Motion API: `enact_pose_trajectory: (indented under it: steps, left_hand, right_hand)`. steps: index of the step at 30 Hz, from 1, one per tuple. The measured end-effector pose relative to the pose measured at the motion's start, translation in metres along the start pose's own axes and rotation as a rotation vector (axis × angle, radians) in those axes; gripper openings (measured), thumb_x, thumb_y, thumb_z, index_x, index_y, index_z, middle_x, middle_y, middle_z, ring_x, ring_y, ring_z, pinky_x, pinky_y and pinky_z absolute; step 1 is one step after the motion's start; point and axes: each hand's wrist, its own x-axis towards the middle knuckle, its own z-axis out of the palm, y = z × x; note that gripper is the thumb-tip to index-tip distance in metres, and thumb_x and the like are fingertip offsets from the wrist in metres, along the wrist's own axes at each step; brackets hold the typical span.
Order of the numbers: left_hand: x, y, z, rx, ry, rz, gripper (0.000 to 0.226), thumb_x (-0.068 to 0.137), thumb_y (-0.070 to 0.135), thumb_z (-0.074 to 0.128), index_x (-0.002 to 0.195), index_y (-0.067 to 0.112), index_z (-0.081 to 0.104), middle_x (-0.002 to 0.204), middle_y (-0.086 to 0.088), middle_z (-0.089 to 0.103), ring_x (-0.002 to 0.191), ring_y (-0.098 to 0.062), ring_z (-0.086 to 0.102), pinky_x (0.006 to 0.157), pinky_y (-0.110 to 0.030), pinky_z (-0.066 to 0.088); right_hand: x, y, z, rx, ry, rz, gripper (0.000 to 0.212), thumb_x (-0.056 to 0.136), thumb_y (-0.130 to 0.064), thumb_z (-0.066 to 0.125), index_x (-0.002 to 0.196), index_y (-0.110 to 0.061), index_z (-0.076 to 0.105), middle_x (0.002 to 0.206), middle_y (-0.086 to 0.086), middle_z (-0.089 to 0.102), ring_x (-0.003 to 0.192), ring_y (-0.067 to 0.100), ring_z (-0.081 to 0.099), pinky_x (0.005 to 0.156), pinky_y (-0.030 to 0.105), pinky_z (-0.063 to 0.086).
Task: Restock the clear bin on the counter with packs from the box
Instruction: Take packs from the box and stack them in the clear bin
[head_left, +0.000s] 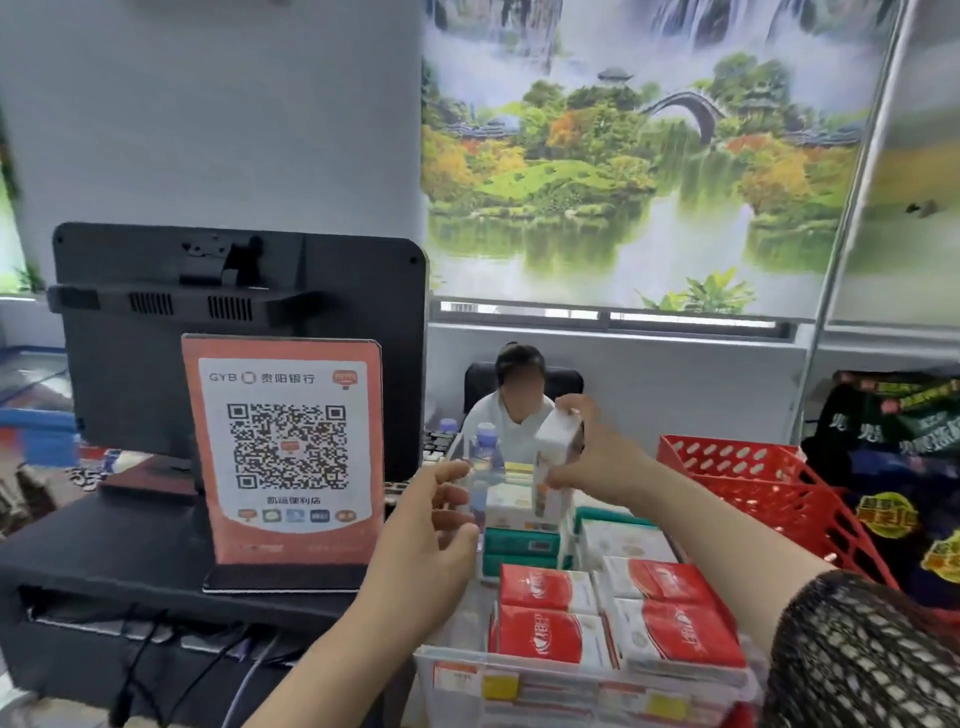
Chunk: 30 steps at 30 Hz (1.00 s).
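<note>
The right hand (587, 457) pinches a white pack (558, 431) above the back of the clear bin (431, 660). The left hand (431, 530), fingers half curled, is at the bin's left wall; I cannot tell if it grips. Left of the bin stands a QR sign (283, 447) reading "GYB".

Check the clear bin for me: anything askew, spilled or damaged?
Nothing spilled or damaged. The red packs lie flat in rows in the clear bin. Only the white pack in the right hand is tilted, held above the back section.
</note>
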Motion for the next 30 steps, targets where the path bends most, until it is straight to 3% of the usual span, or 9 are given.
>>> enact_pose_trajectory:
  steps: [4, 7, 9, 12, 19, 24, 27, 30]
  left_hand:
    - [0.000, -0.001, 0.002, -0.010, 0.037, 0.000, 0.044, 0.087, 0.000, 0.057, 0.105, 0.039, 0.051, 0.094, 0.006, 0.059, 0.080, -0.001, 0.058, 0.069, -0.008, 0.047]
    - [-0.002, -0.004, 0.001, -0.023, 0.056, -0.016, 0.047, 0.086, 0.001, 0.059, 0.101, 0.045, 0.055, 0.091, 0.011, 0.059, 0.078, -0.001, 0.060, 0.068, -0.012, 0.048]
    - [-0.003, -0.010, -0.003, -0.026, 0.071, -0.029, 0.049, 0.085, 0.001, 0.061, 0.099, 0.048, 0.058, 0.091, 0.014, 0.060, 0.080, -0.004, 0.062, 0.069, -0.015, 0.050]
    - [-0.007, -0.014, -0.009, -0.029, 0.100, -0.043, 0.046, 0.085, 0.001, 0.060, 0.101, 0.044, 0.059, 0.090, 0.015, 0.061, 0.081, -0.009, 0.064, 0.072, -0.019, 0.053]
    - [-0.015, -0.015, -0.018, -0.002, 0.104, -0.030, 0.043, 0.085, 0.001, 0.061, 0.101, 0.041, 0.061, 0.094, 0.022, 0.061, 0.084, -0.008, 0.063, 0.073, -0.019, 0.053]
    - [-0.018, -0.016, -0.019, 0.000, 0.094, -0.033, 0.041, 0.085, 0.001, 0.060, 0.099, 0.039, 0.063, 0.094, 0.022, 0.062, 0.084, -0.006, 0.063, 0.072, -0.016, 0.051]
    - [-0.020, -0.017, -0.021, 0.032, 0.079, -0.026, 0.041, 0.086, 0.003, 0.059, 0.100, 0.042, 0.061, 0.096, 0.021, 0.062, 0.087, -0.006, 0.064, 0.074, -0.016, 0.051]
    - [-0.022, -0.016, -0.021, 0.035, 0.069, -0.024, 0.041, 0.087, 0.003, 0.059, 0.098, 0.043, 0.061, 0.094, 0.019, 0.062, 0.086, -0.006, 0.062, 0.074, -0.016, 0.051]
  right_hand:
    - [0.030, 0.019, 0.036, -0.297, -0.240, -0.109, 0.079, 0.074, -0.025, 0.071, 0.137, -0.026, 0.023, 0.084, 0.000, 0.056, 0.067, 0.013, 0.055, 0.063, 0.030, 0.046]
    - [0.043, 0.023, 0.062, -0.526, -0.351, -0.174, 0.072, 0.078, -0.040, 0.069, 0.137, -0.034, 0.027, 0.111, 0.004, 0.053, 0.092, 0.019, 0.051, 0.080, 0.033, 0.043]
    - [0.050, 0.023, 0.074, -0.608, -0.428, -0.179, 0.072, 0.075, -0.036, 0.072, 0.135, -0.037, 0.032, 0.123, 0.006, 0.050, 0.110, 0.024, 0.044, 0.092, 0.038, 0.040]
    - [0.058, 0.019, 0.084, -0.622, -0.526, -0.201, 0.077, 0.070, -0.029, 0.076, 0.138, -0.032, 0.038, 0.129, 0.003, 0.048, 0.119, 0.024, 0.044, 0.098, 0.037, 0.041]
    - [0.066, 0.008, 0.091, -0.533, -0.571, -0.211, 0.081, 0.073, -0.022, 0.074, 0.142, -0.029, 0.033, 0.139, -0.001, 0.046, 0.126, 0.021, 0.046, 0.104, 0.038, 0.040]
    - [0.067, 0.014, 0.102, -0.633, -0.599, -0.171, 0.101, 0.070, -0.026, 0.078, 0.150, -0.022, 0.016, 0.151, 0.002, 0.035, 0.135, 0.023, 0.036, 0.111, 0.040, 0.034]
    - [0.067, 0.013, 0.104, -0.722, -0.607, -0.173, 0.103, 0.064, -0.032, 0.082, 0.145, -0.022, 0.020, 0.144, 0.004, 0.042, 0.129, 0.025, 0.043, 0.106, 0.043, 0.040]
    - [0.064, 0.018, 0.108, -0.826, -0.630, -0.197, 0.088, 0.057, -0.038, 0.083, 0.128, -0.029, 0.033, 0.126, 0.002, 0.052, 0.115, 0.024, 0.051, 0.095, 0.045, 0.046]
